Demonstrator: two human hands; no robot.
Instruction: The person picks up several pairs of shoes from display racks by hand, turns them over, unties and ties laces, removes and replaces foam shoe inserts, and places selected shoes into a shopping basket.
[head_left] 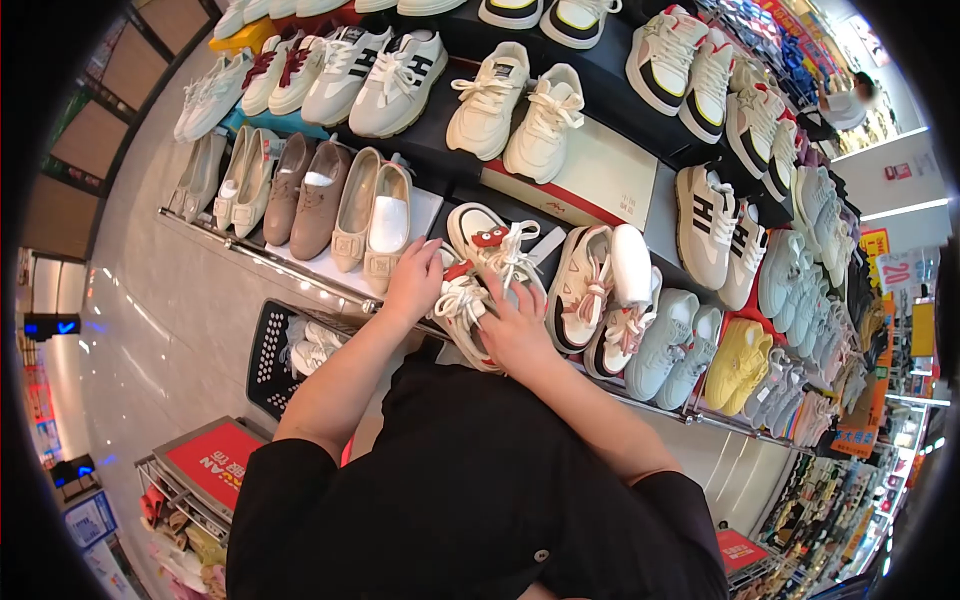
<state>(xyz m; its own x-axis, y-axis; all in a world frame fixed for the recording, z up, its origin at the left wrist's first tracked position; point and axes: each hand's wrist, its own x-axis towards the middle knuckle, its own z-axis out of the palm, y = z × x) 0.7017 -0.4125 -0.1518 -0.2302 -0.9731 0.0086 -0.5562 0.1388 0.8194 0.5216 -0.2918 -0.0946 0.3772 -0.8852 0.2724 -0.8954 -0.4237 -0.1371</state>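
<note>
A white sneaker (460,315) with thick cream laces and a red patch sits between my two hands at the shelf's front edge. My left hand (415,282) grips it from the left, fingers wrapped at its far end. From the right, my right hand (518,325) closes over its side near the laces, fingertips partly hidden. Just behind, a matching sneaker (486,232) with a red cartoon patch stands on the display. To the left are cream flat shoes (352,232) with buckles; on the right is a sneaker (580,285) with pinkish laces.
Tiered shelves carry several more pairs, among them white sneakers (490,105) beside a shoebox (600,165) and yellow shoes (738,365). A metal rail (270,262) edges the display. Below left stands a black basket (268,360) with white shoes. Another person (848,105) is far right.
</note>
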